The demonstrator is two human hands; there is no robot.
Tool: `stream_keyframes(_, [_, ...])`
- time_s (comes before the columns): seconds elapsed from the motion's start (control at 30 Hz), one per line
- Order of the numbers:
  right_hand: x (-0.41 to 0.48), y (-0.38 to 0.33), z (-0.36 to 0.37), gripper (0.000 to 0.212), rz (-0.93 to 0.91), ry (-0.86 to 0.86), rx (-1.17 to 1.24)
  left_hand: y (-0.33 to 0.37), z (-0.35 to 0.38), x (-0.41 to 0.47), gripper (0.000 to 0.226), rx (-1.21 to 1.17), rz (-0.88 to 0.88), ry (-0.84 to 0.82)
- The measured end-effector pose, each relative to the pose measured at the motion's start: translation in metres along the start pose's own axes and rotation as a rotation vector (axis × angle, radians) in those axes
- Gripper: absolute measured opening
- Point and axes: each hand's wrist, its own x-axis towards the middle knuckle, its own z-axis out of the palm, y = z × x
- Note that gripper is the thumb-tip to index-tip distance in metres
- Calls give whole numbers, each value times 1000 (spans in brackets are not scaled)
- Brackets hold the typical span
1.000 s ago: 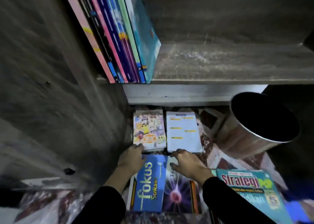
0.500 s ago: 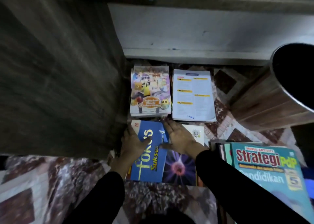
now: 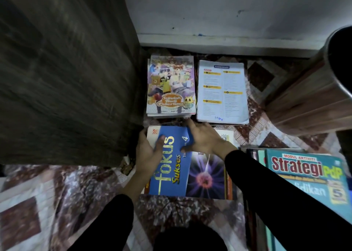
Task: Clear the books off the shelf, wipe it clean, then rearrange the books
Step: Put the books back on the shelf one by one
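Observation:
A blue "fokus Sukses" book (image 3: pixel 171 167) lies on top of a pile on the patterned floor, partly covering a book with a purple plasma-ball cover (image 3: pixel 206 176). My left hand (image 3: pixel 147 151) grips the blue book's left edge, thumb on the cover. My right hand (image 3: pixel 206 140) rests flat on its upper right corner, fingers straight and reaching the far edge. Beyond them lie two more piles: one topped by a cartoon-cover book (image 3: pixel 171 85), the other by a white printed page (image 3: pixel 222 91). The shelf's dark wooden side panel (image 3: pixel 66 70) stands at the left.
A teal "Strategi PdP" book (image 3: pixel 306 176) tops a stack at the right, by my right sleeve. A wood-patterned cylindrical bin (image 3: pixel 314 91) with a metal rim stands at the far right. A white wall base (image 3: pixel 228 41) runs behind the piles.
The view has tilted down, so the shelf board and its upright books have left the frame. Both hands drew back from the far piles onto the blue book; my left thumb now lies on its cover.

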Motion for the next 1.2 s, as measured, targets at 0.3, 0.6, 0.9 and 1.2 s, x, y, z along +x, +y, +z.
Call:
stream_keyframes(0.3, [-19,3,-24,84,-176,36,-130,6,-7,-14,65,-117,222,17])
stream_keyframes(0.6, [-84,2,-72,75,-158,176,20,75,-25,-23,42,-72,685,-25])
stream_keyframes(0.9, [-169,-9,-141,58,-236,791,-71,203,-54,-54,38,33,1204,38])
stream_keyframes(1.2, [-253,-25,-230,58,-115,1140,91,353,-89,-106,63,141,1460,133])
